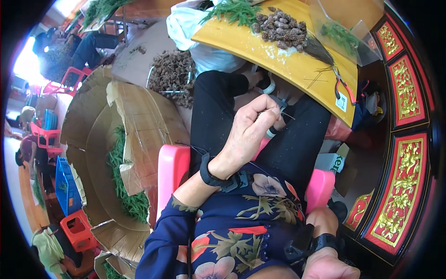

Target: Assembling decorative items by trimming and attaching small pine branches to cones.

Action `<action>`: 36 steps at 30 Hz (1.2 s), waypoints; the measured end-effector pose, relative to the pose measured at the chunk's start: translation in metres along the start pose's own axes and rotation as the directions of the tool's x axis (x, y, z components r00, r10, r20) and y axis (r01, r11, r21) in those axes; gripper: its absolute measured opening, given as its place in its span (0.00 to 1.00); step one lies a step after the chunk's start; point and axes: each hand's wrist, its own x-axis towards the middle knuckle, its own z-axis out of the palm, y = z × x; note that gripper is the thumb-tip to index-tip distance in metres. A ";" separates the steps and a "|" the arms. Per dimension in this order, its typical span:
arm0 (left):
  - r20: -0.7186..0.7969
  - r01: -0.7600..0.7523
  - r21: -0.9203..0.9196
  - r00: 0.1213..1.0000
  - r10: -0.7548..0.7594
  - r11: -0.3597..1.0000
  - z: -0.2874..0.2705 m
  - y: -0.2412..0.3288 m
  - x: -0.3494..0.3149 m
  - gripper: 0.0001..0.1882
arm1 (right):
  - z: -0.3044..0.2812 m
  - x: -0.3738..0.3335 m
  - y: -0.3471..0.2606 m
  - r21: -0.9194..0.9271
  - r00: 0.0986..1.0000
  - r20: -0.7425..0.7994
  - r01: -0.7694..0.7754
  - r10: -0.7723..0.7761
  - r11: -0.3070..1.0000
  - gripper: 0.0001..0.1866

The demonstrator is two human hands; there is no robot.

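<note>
My left hand (253,123) is raised above my lap, its fingers closed in a pinch. A thin brown wire (289,116) pokes out past its fingertips; whatever else lies inside the fist is hidden. Low at the right, my right hand (330,267) is cut off by the lower edge, so its fingers are mostly out of sight. Ahead of me, a yellow table (232,37) bears a heap of small brown pine cones (282,29). Pliers with red handles (344,86) lie near its right corner, beside dark thin wires (320,51).
Green sprigs (237,13) and a clear plastic bin (367,42) are on the table. At my left stand a large cardboard box (88,125) with greenery (127,186) and a container of brown cones (172,74). Carved red-gold panels (397,190) line the right. People sit farther left.
</note>
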 end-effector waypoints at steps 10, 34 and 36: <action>-0.015 0.038 0.040 0.999 -0.038 0.998 -0.001 -0.002 -0.001 0.08 | -0.001 0.008 0.014 0.072 0.996 0.073 -0.063 0.058 0.995 0.14; -0.096 0.061 0.062 0.994 -0.055 0.996 -0.009 -0.002 0.006 0.10 | -0.057 0.008 -0.042 -0.161 0.403 0.133 -0.893 0.905 0.421 0.09; -0.092 0.043 0.078 0.995 -0.035 0.996 -0.010 -0.001 0.005 0.10 | -0.059 -0.003 -0.029 -0.241 0.389 0.144 -0.878 0.910 0.414 0.08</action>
